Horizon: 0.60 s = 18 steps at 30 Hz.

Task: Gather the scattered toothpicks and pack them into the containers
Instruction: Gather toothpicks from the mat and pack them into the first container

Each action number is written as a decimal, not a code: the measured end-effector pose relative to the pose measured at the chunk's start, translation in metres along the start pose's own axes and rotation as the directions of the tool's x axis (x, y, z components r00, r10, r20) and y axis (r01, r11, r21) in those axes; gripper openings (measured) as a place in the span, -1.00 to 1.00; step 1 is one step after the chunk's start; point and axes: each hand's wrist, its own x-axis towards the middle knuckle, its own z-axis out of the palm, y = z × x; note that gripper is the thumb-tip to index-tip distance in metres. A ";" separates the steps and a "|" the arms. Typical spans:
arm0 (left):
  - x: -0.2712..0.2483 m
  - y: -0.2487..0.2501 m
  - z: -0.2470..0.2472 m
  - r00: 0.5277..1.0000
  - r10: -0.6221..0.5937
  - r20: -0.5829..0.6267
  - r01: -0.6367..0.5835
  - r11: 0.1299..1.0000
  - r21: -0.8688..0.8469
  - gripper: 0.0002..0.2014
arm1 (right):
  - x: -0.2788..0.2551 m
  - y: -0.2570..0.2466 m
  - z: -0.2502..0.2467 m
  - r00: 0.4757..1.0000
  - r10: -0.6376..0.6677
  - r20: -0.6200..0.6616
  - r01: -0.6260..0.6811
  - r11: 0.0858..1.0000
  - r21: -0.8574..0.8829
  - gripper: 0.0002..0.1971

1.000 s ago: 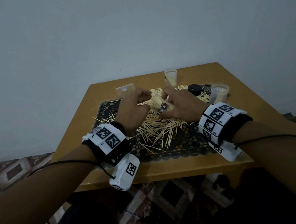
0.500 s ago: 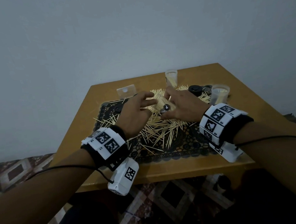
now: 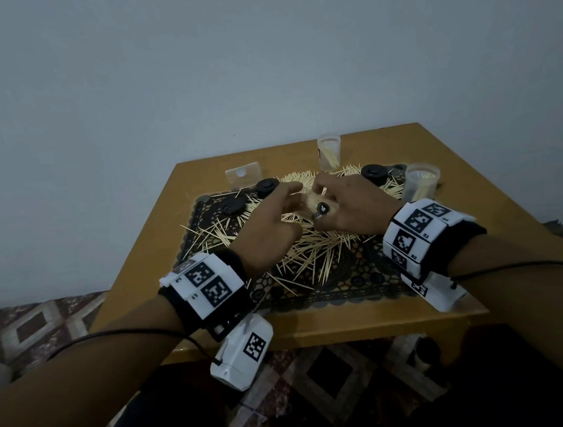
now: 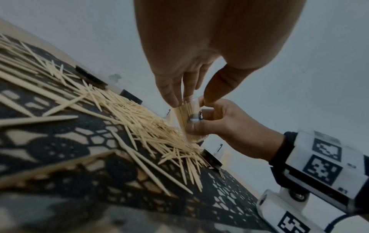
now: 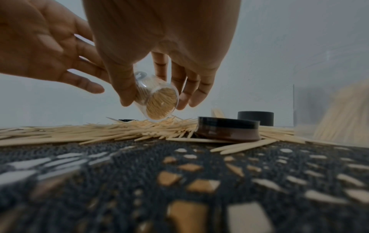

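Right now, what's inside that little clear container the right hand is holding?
The clear container, tilted in the right hand, is packed with toothpicks, seen end-on through its base. The left hand covers its mouth, so the opening stays hidden.

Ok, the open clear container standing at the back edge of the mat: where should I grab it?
Grip the back container around its clear side wall, below the rim, coming from the front-right. It stands upright with its mouth open and toothpicks leaning inside, so a top grab would hit them. That's a judgement; the far side isn't visible.
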 end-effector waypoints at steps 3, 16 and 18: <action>0.000 -0.003 -0.005 1.000 -0.002 -0.023 0.002 1.000 -0.029 -0.34 | 0.000 0.000 0.000 1.000 0.010 -0.006 -0.010 1.000 0.011 -0.52; 0.043 -0.035 -0.060 0.968 0.034 -0.248 0.087 0.884 0.460 -0.66 | -0.002 -0.003 -0.004 0.999 0.036 0.009 -0.036 0.999 0.014 -0.51; 0.056 -0.047 -0.074 0.989 -0.075 -0.128 0.144 0.692 0.708 -0.67 | -0.002 -0.003 -0.005 0.999 0.035 0.006 -0.035 0.999 0.021 -0.52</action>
